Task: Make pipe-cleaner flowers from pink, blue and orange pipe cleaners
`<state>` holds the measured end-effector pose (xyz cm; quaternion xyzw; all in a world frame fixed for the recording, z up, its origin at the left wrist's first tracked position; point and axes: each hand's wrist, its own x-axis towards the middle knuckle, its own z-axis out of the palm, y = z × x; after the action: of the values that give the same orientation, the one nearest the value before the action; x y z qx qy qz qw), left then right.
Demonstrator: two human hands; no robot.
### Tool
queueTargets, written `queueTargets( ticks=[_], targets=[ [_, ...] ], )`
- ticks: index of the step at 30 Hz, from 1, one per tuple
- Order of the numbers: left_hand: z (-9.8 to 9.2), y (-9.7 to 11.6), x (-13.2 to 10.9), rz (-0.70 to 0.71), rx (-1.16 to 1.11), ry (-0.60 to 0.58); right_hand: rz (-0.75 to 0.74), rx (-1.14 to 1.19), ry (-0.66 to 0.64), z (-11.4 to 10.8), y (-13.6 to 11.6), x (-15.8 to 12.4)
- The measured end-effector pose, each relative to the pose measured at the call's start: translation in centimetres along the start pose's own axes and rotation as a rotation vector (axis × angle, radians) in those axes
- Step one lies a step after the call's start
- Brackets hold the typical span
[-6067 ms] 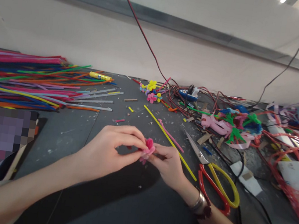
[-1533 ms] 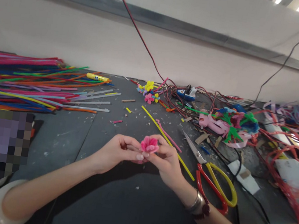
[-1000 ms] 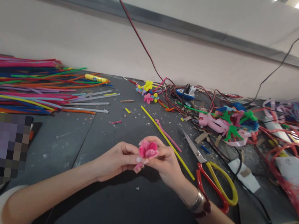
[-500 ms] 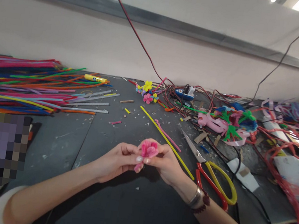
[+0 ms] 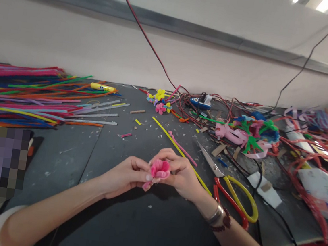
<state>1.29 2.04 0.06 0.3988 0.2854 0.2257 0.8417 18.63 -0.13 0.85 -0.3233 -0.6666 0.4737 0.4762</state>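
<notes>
A small pink flower (image 5: 160, 169), bent from fuzzy pipe cleaner, is held above the dark table between both my hands. My left hand (image 5: 128, 176) pinches its lower left side with thumb and fingertips. On the other side, my right hand (image 5: 181, 173) is closed on the flower, its index finger behind the petals and its thumb partly hidden. Just beyond lie a yellow pipe cleaner (image 5: 176, 142) and a shorter pink pipe cleaner (image 5: 188, 152). Scissors (image 5: 224, 176) with red and yellow handles rest right of my right wrist.
Many coloured pipe cleaners (image 5: 27, 97) lie at the left, with a yellow tube (image 5: 103, 87) on them. Small finished flowers (image 5: 161, 101) sit at the back. Rightward are a glue gun (image 5: 201, 101), tangled cables, a pink-and-green pipe-cleaner piece (image 5: 252, 137) and a plastic bag (image 5: 322, 190).
The flower has turned slightly, so its cup of petals faces me more. My right fingers have shifted around it, and the right thumb has drawn back from the front.
</notes>
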Motion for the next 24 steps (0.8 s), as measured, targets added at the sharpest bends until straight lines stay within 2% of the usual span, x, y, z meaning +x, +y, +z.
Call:
queueTargets(
  ticks=[4,10,19,22,24],
  targets=[
    [-0.2,0.1,-0.1,-0.018,0.076,-0.016,-0.085,-0.13,-0.054,-0.3,-0.1,0.0],
    [-0.3,0.1,-0.2,0.047,0.158,-0.06,-0.119,-0.206,-0.136,-1.1,-0.1,0.2],
    [-0.5,0.5,0.2,0.16,0.291,0.093,-0.123,-0.383,-0.1,-1.1,0.0,0.5],
    [-0.7,0.6,0.3,0.181,0.261,0.154,-0.081,-0.45,-0.094,-1.0,-0.9,0.7],
    [-1.0,0.8,0.4,0.208,0.207,0.204,-0.039,-0.535,-0.04,-1.6,-1.6,0.9]
  ],
)
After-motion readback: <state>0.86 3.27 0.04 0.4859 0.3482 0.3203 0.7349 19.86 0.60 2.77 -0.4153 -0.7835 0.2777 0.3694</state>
